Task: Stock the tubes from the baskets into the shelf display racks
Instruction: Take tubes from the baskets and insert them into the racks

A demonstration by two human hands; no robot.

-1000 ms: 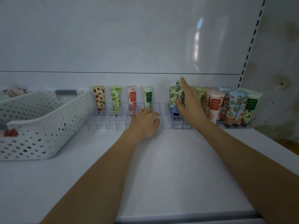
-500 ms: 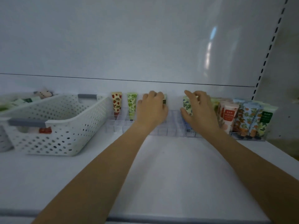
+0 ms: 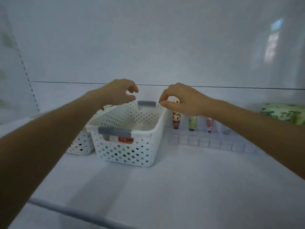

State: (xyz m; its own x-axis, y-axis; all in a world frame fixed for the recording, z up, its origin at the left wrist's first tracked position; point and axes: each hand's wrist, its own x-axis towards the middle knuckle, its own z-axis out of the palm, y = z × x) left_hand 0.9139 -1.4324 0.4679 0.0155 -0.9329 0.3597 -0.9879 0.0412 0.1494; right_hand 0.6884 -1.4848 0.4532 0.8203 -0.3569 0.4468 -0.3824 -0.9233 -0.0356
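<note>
A white perforated basket [image 3: 153,129] with grey handles stands at the centre of the shelf. A red-patterned tube [image 3: 125,139] shows through its front handle gap. My left hand [image 3: 118,94] hovers over the basket's far left corner, fingers loosely curled and holding nothing. My right hand [image 3: 181,100] hovers over the far right corner, also loosely curled and holding nothing. Right of the basket stands a clear display rack [image 3: 206,142]. In its back row are a strawberry tube [image 3: 175,119], a green tube [image 3: 192,121] and a pink tube [image 3: 209,124].
A second white basket [image 3: 80,145] sits behind and left of the first. Several green floral tubes [image 3: 283,113] stand at the far right. The shelf's back wall rises close behind, and its front edge [image 3: 74,212] runs along the bottom.
Both hands left the racks and moved left to hover above the basket. The view swung left, so the basket is now central and the filled right rack is mostly out of view.
</note>
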